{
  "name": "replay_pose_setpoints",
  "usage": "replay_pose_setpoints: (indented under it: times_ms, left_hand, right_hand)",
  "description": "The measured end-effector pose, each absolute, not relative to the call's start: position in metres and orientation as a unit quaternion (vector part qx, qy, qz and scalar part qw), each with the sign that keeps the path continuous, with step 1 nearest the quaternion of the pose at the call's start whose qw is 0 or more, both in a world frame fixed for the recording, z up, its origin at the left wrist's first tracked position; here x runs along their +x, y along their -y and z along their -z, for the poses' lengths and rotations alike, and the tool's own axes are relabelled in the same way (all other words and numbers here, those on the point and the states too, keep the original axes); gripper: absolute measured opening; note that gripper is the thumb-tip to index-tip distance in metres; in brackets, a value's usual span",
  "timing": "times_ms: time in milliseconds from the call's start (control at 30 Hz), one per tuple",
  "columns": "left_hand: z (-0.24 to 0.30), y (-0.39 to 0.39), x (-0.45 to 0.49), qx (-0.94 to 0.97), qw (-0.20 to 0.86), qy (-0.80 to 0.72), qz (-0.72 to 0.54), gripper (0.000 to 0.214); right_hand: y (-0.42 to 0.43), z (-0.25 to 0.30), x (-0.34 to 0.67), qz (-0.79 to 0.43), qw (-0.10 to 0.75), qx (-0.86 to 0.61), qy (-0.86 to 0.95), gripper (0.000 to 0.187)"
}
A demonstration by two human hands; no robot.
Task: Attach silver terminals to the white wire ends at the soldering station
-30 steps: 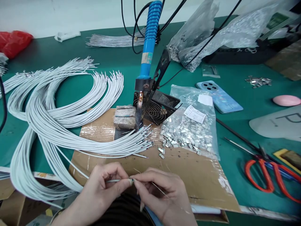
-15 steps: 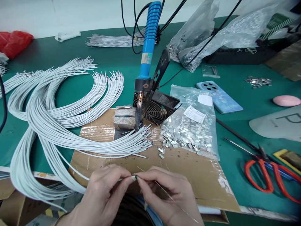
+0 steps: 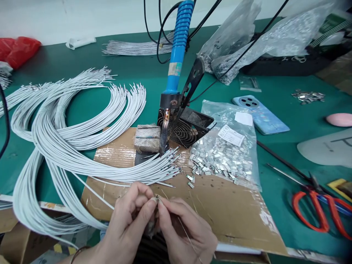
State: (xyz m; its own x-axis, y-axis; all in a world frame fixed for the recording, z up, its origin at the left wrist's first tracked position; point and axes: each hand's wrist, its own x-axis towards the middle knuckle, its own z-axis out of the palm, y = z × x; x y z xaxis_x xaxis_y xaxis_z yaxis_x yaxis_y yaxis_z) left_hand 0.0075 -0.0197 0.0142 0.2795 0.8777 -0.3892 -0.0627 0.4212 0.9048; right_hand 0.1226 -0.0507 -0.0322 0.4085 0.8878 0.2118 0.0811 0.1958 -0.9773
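Note:
My left hand (image 3: 132, 220) is closed, thumb and index finger pinched at the end of a white wire (image 3: 95, 191) that runs in from the left. Against its fingertips, my right hand (image 3: 184, 229) is closed too, pinching at the same spot. A thin solder wire (image 3: 187, 234) passes through the right hand, its tip sticking up above the fingers. Whatever small part sits between the fingertips is mostly hidden. Just beyond the hands, the stripped ends of a white wire bundle (image 3: 154, 170) lie on the cardboard (image 3: 231, 212).
A blue soldering iron (image 3: 177, 55) stands in a holder, tip down, above the bundle's ends. Right of it are a fan (image 3: 183, 132), a bag of small metal parts (image 3: 225, 146) and a phone (image 3: 264, 115). Red-handled scissors (image 3: 310, 209) lie at the right.
Both hands have drawn closer together and turned upward slightly, the right one shifting left. The dark wire end seen between the fingertips is now mostly covered. The view has shifted a little.

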Motion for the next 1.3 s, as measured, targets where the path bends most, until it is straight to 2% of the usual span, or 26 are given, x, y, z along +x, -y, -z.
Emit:
replay_pose_setpoints:
  times_ms: [233, 333, 467, 667, 1300]
  left_hand:
    - [-0.012, 0.015, 0.004, 0.378, 0.707, -0.481, -0.354, 0.037]
    - [-0.010, 0.012, 0.003, 0.380, 0.698, -0.490, -0.359, 0.039]
    - [-0.007, 0.011, 0.002, 0.395, 0.663, -0.516, -0.371, 0.035]
    - [-0.003, 0.007, 0.003, 0.406, 0.617, -0.557, -0.380, 0.023]
    - [-0.009, 0.002, 0.009, 0.399, 0.604, -0.569, -0.390, 0.020]
  right_hand:
    - [0.040, 0.032, 0.143, -0.235, 0.605, -0.504, 0.570, 0.031]
    - [0.037, 0.026, 0.151, -0.248, 0.578, -0.480, 0.612, 0.037]
    - [0.035, 0.021, 0.155, -0.335, 0.580, -0.493, 0.556, 0.033]
    - [0.033, 0.012, 0.160, -0.442, 0.573, -0.593, 0.353, 0.009]
    - [0.032, 0.013, 0.156, -0.501, 0.571, -0.534, 0.371, 0.020]
